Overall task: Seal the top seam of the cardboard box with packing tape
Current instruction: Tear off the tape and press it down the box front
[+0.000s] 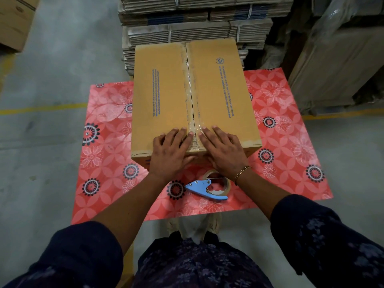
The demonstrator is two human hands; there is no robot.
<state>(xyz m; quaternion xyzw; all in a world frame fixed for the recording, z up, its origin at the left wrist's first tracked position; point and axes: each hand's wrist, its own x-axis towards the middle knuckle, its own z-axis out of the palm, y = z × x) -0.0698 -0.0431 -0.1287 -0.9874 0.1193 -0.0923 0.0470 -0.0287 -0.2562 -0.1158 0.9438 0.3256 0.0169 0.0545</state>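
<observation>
Cardboard box closed, seam taped; left hand, right hand spread flat on top.

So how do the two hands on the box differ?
The right hand has a gold bracelet at its wrist; the left hand has a bare wrist. The left lies left of the taped seam, the right lies right of it. Both lie flat and open on the cardboard box, at its near edge.

Red floral table cover; flat cardboard stacks behind; yellow floor line.
</observation>
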